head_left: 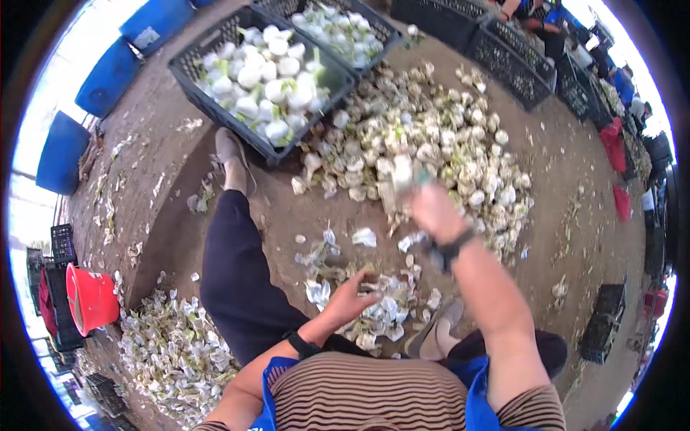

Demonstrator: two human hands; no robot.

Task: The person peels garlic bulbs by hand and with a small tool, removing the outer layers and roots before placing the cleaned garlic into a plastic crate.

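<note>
My right hand (431, 210), smeared by motion, reaches over the near side of a large pile of untrimmed garlic bulbs (449, 144). It looks closed around something with a bit of green; a pale blurred shape shows beside it, and I cannot make out either. My left hand (350, 300) hovers low between my legs, thumb and fingers apart and curved, with nothing visible in it. Beneath it lie loose garlic skins (388, 316) on the ground. Beyond my left foot, a black crate (208, 108) holds cleaned white garlic bulbs (277, 75).
Another crate (388, 36) of garlic adjoins the first. Dark crates (507, 65) stand at the back right. A heap of peelings (176, 352) and a red bucket (93, 300) lie left. Blue barrels (108, 77) line the left edge. Other people (622, 82) are at the far right.
</note>
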